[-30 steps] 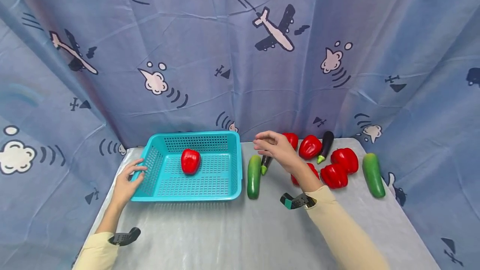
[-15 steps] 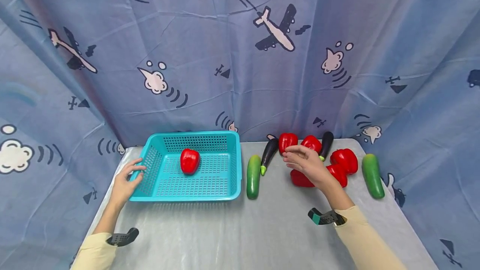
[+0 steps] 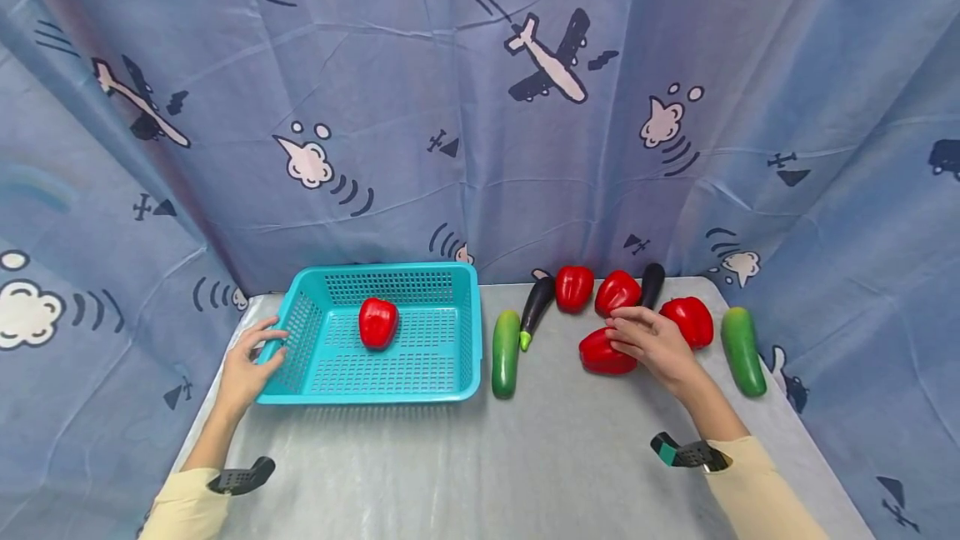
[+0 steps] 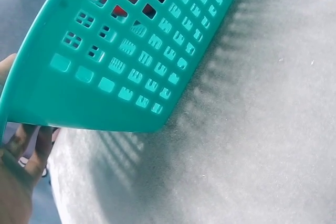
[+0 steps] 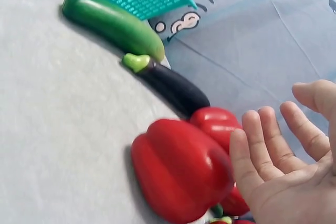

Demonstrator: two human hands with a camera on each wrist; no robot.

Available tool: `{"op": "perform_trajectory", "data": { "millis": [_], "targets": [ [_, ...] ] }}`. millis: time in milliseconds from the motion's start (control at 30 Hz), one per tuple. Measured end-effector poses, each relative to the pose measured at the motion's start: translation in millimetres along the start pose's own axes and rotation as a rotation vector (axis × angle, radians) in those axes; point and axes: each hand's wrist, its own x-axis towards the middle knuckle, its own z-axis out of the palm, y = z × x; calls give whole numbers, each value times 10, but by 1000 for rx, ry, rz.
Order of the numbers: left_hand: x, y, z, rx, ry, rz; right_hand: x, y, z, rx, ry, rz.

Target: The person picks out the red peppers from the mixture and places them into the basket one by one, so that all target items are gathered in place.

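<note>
A turquoise plastic basket [image 3: 367,397] stands on the left of the table with one red bell pepper [image 3: 378,323] in it. My left hand [image 3: 243,365] holds the basket's left rim, fingers over the edge; in the left wrist view the basket's wall hides part of the hand. On the right, my right hand [image 3: 656,348] hovers among several loose red peppers, its fingers loosely bent and holding nothing. Its fingertips overlap the nearest bell pepper [image 3: 603,353] in the head view. In the right wrist view, the palm [image 5: 294,182] faces the camera beside that large pepper [image 5: 178,171].
Between basket and peppers lie a green cucumber [image 3: 506,357] and a dark eggplant [image 3: 537,307]. A second eggplant [image 3: 652,280] is behind the right hand; another cucumber [image 3: 742,352] lies at the table's right edge. A patterned blue curtain [image 3: 450,107] hangs behind the table.
My right hand has moved right and toward me, from above the first eggplant to over the peppers, uncovering that eggplant and the back-left pepper. The left hand stays at the basket rim.
</note>
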Motion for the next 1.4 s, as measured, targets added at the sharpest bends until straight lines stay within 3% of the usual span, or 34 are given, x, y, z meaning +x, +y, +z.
{"op": "perform_trajectory", "data": {
  "millis": [133,367,700,900,1100,1400],
  "targets": [
    [-7,-15,-8,16,8,-25,-28,34,-92,-35,34,-19],
    [-15,-8,-21,11,4,-127,-14,77,-197,-18,97,-43],
    [-26,5,-19,-24,-13,-196,-33,199,-247,-145,108,-127],
    [-17,-11,-19,-55,-38,-177,-33,232,-235,-334,117,-195],
    [-11,-16,-25,-37,-40,-180,6,282,-225,-374,57,-198],
    [-5,-44,-23,-47,-33,-182,39,276,-171,-483,34,-195]
  ]
}}
